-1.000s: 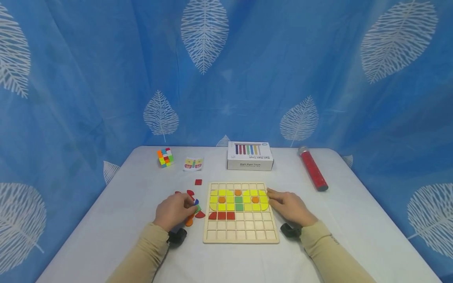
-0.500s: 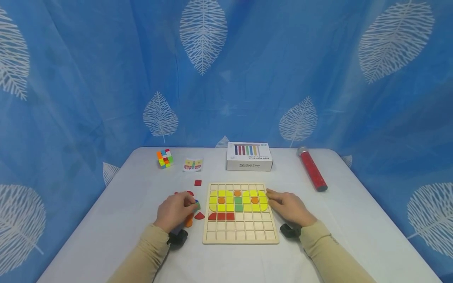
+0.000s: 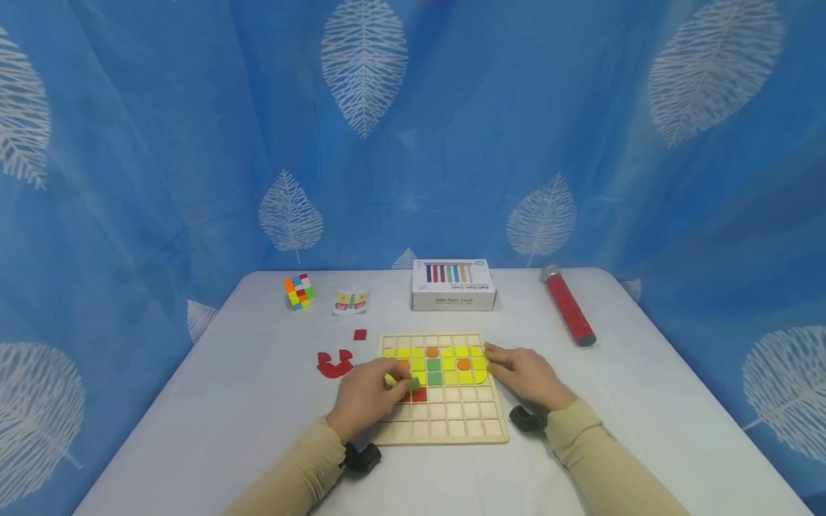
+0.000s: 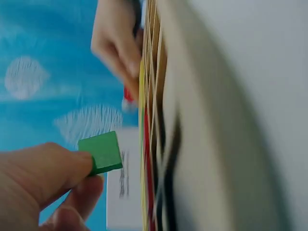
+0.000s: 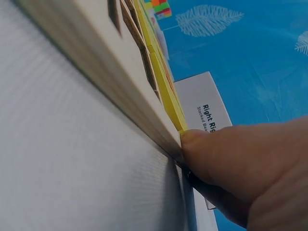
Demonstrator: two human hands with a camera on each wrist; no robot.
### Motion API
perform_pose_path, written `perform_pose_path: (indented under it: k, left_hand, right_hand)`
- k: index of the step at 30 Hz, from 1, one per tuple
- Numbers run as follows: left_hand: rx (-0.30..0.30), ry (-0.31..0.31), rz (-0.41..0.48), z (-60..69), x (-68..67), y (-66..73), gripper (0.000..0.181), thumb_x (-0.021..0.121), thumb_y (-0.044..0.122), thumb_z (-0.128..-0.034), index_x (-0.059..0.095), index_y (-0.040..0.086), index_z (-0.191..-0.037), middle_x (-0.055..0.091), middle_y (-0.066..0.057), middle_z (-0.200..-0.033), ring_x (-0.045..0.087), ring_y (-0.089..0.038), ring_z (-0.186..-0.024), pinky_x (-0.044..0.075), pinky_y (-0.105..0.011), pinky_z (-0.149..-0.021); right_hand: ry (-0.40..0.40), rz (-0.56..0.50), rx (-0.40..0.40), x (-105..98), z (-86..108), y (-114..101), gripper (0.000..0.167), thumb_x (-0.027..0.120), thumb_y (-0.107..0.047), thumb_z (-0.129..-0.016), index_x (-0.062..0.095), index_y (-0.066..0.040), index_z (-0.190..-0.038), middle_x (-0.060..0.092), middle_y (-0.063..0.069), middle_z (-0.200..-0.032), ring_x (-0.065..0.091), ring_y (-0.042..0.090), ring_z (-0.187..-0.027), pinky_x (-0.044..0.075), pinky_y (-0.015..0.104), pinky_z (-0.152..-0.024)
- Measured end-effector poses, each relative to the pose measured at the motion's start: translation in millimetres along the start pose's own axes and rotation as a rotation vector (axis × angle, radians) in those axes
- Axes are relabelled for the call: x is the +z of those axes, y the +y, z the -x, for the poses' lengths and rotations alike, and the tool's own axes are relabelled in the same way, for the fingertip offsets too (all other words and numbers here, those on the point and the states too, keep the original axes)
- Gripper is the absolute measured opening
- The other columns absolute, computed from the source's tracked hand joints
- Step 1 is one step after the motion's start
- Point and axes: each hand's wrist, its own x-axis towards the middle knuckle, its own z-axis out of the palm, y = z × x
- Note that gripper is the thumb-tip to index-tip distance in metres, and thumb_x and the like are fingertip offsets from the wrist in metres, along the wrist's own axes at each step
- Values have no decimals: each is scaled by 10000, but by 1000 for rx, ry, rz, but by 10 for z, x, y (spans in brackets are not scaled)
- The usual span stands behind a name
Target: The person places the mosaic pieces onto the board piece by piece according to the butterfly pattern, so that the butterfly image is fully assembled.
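Between thumb and fingers my left hand (image 3: 366, 395) pinches a green square tile (image 4: 102, 152), held above the left part of the wooden grid board (image 3: 454, 428). Yellow, orange, green and red pieces lie in the board's cells; the hand covers some of them. My right hand (image 3: 530, 376) rests at the board's right edge, and in the right wrist view its thumb (image 5: 211, 149) touches that edge beside a yellow piece (image 5: 166, 98).
Several red pieces (image 3: 335, 370) lie left of the board, with a red square (image 3: 360, 335) behind them. Farther back are a colourful cube (image 3: 300, 292), a small picture card (image 3: 350, 302), a white box (image 3: 454, 286) and a red cylinder with a silvery end (image 3: 568, 307).
My left hand has moved right from the loose pieces to over the board, carrying the green tile. Orange pieces seen beside that hand earlier no longer show there. My right hand has stayed put.
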Motion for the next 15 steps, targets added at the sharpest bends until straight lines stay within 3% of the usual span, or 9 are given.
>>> perform_pose_path:
  k: [4, 9, 15]
  left_hand:
    - [39, -76, 3, -62, 117, 136, 37, 787, 292, -906, 778, 294, -941, 698, 177, -903, 558, -25, -723, 469, -232, -658]
    - [96, -94, -50, -131, 232, 232, 40, 778, 291, -915, 780, 286, -955, 649, 185, -849, 549, -26, -749, 473, -223, -675]
    - [97, -111, -66, -144, 281, 243, 40, 781, 312, -922, 769, 312, -960, 622, 193, -850, 534, -33, -770, 473, -228, -685]
  right_hand:
    - [-7, -10, 8, 13, -8, -25, 486, 658, -316, -1002, 579, -180, -1461, 527, -31, -1537, 457, 362, -1452, 353, 593, -1164]
    - [5, -5, 13, 1, -3, -25, 478, 663, -310, -998, 590, -176, -1451, 531, -36, -1532, 464, 355, -1448, 353, 591, -1165]
    - [5, 10, 7, -22, 8, -21, 451, 654, -300, -1002, 611, -164, -1430, 534, -26, -1532, 472, 363, -1440, 357, 592, -1161]
